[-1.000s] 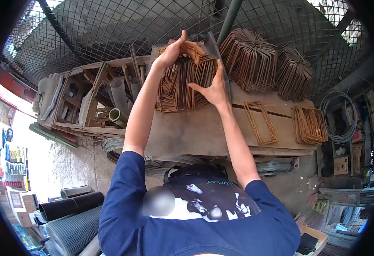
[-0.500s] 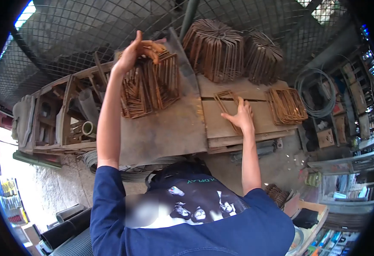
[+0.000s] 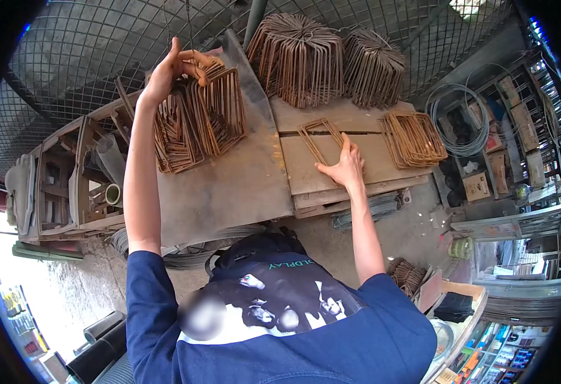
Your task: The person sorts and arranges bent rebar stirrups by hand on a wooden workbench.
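My left hand [image 3: 179, 72] is raised at the top of a pile of rusty bent-wire stirrups [image 3: 219, 118], thumb pointing up and fingers curving over the pile's upper edge. Its fingers are apart, with nothing visibly gripped. On the wooden board, my right hand [image 3: 346, 169] lies over the near right side of a few flat rectangular stirrups [image 3: 312, 142], its thumb stretched out to the left. The hand covers that part of the wire. To its right sits a stack of similar rectangular stirrups [image 3: 414, 141].
Two tall bundles of stirrups [image 3: 300, 61] [image 3: 375, 69] stand at the back against wire mesh [image 3: 101, 48]. A metal sheet [image 3: 229, 198] covers the bench's left part. Wire coils [image 3: 463, 121] hang at right; wooden shelving [image 3: 69, 173] stands at left.
The view has shifted, so the bench and stirrups appear further left and slightly higher. Both hands keep nearly the same places relative to the stirrups.
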A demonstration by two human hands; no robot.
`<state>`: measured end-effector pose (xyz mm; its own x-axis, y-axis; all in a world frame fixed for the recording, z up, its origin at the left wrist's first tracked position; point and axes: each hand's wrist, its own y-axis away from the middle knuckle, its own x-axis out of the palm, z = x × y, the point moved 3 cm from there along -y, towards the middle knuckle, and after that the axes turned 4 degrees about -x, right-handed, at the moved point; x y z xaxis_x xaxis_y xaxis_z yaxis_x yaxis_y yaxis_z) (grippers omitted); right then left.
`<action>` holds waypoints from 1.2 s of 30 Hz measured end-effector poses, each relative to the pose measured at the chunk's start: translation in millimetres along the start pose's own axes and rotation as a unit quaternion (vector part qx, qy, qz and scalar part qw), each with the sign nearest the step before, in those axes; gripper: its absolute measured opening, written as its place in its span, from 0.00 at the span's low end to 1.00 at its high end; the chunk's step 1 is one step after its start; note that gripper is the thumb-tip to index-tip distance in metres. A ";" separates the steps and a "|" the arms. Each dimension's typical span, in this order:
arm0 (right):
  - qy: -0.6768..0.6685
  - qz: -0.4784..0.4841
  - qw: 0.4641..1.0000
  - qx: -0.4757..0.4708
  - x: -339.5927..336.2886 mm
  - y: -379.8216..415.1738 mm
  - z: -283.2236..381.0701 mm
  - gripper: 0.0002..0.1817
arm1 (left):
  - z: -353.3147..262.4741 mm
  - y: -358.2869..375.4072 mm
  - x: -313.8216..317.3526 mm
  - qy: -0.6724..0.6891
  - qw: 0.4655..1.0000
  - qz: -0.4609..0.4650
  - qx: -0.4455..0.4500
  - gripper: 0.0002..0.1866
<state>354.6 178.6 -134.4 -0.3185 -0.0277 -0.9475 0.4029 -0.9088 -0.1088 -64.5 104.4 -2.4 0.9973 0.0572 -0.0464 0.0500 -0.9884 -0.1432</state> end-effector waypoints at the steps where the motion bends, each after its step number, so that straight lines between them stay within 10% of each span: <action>1: -0.005 0.015 1.000 0.016 1.3 -3.2 -3.1 0.58 | 1.7 -0.6 -0.8 0.009 1.000 -0.006 -0.004 0.40; 9: -0.127 0.004 0.990 0.060 11.4 -12.0 1.5 0.54 | 7.7 -2.7 -2.3 0.028 0.999 -0.011 -0.016 0.40; 14: 0.031 -0.103 0.985 -0.133 12.9 -7.3 12.5 0.30 | -1.8 1.2 4.2 0.038 0.999 -0.008 -0.026 0.40; 20: -0.145 -0.014 0.985 -0.091 31.4 -11.1 14.8 0.11 | 9.4 -4.9 -10.9 0.020 0.999 0.011 -0.031 0.42; 30: -0.094 -0.099 0.990 -0.028 7.7 -11.5 39.1 0.07 | 2.1 -1.8 -2.9 0.036 0.997 0.056 -0.030 0.43; 36: -0.406 0.023 0.909 0.089 -57.9 -36.2 14.0 0.18 | 7.6 -3.6 -5.4 0.045 0.997 0.043 -0.037 0.43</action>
<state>346.5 207.3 -71.4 -0.8624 -0.2989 -0.4085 0.3084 -0.9502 0.0441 -70.5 108.7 -9.2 0.9987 -0.0377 0.0337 -0.0353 -0.9970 -0.0691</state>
